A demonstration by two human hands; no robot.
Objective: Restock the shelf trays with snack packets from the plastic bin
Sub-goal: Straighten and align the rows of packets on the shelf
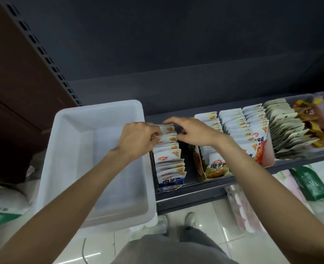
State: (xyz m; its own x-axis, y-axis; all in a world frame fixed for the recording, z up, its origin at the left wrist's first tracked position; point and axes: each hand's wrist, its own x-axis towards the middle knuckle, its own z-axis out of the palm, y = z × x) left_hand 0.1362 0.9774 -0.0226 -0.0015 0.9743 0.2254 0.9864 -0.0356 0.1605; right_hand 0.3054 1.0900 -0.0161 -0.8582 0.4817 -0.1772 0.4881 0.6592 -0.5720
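Note:
A white plastic bin (75,130) sits at the left end of the dark shelf, and no packets show inside it. Right of it stands a shelf tray (169,185) holding a row of white and blue snack packets (168,159). My left hand (136,140) pinches the rearmost packets (167,133) of that row from the left. My right hand (191,132) pinches the same packets' top edge from the right, fingers curled over them. A second tray (214,170) with yellow-labelled packets stands beside it, partly under my right forearm.
Further right on the shelf (195,189) are more trays of white and red packets (246,130), beige packets (286,134) and orange snacks (313,121). Green and pink packs lie below on the lower level. A perforated shelf upright (43,52) rises at the left. My shoes stand on the tiled floor.

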